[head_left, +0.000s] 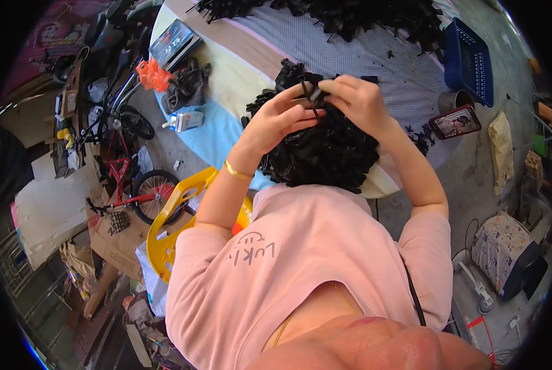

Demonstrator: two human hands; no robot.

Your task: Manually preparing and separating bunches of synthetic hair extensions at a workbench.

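Both my hands are raised over a heap of small black pieces (325, 157) on the cloth-covered table, close to my body. With its fingers bent, my left hand (279, 120) holds a thin black strip (306, 95). From the other side my right hand (359, 102) closes its fingertips beside that strip, on a small dark piece with a greyish end (316, 94). Their exact kind is too small to make out. A larger spread of similar black pieces (368, 21) lies at the table's far edge.
At the table's right stand a blue plastic basket (470, 61), a metal cup (456, 100) and a phone (454, 122). To the left lie a box (174, 44), an orange bag (154, 75), dark gloves (188, 85) and a small carton (188, 121). A yellow chair (168, 216) and bicycles stand beyond.
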